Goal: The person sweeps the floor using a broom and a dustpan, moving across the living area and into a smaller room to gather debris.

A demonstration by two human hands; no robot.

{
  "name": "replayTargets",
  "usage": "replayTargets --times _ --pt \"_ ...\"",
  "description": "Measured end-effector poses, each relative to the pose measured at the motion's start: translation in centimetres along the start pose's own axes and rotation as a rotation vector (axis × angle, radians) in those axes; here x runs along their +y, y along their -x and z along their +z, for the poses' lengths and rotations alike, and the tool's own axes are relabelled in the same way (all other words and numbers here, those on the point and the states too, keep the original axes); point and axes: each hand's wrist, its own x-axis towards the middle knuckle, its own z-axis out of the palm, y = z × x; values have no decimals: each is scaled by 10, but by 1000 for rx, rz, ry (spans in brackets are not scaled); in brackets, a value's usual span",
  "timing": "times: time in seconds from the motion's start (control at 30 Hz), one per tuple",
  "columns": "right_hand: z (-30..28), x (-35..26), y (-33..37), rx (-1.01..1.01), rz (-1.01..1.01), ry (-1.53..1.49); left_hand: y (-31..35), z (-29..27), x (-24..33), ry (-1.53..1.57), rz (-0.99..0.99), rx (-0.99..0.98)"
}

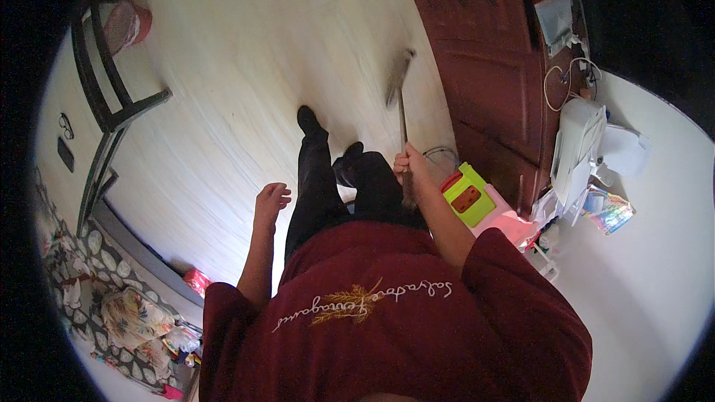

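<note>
My right hand (409, 162) is closed around the shaft of a broom (404, 120), just in front of my right thigh. The broom's bristled head (398, 80) is low over the pale floor, ahead of my feet and blurred by motion. Past my fist, the other end of the shaft reaches back towards my waist. My left hand (273, 201) hangs beside my left thigh with its fingers loosely bent and apart; it holds nothing.
Reddish-brown cabinets (484, 67) line the right side. Nearer me stands a lime-green and pink plastic item (477, 197) by a cable (441, 152). On the left are a dark-framed piece of furniture (112, 115), a red bin (144, 24), and a pebble-patterned bed (97, 268).
</note>
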Motion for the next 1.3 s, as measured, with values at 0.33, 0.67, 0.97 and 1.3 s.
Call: replayTargets --times 0.33,0.67,0.97,1.3 --pt "87 -35 -93 -453 71 83 0 -41 -57 123 -94 118" --pt "330 -125 -105 -803 575 -138 -3 -19 -48 237 -107 143" --pt "260 -187 -44 -406 -213 806 -5 9 13 247 -99 251" --pt "162 -277 -47 -126 311 -232 -38 125 149 307 -118 195"
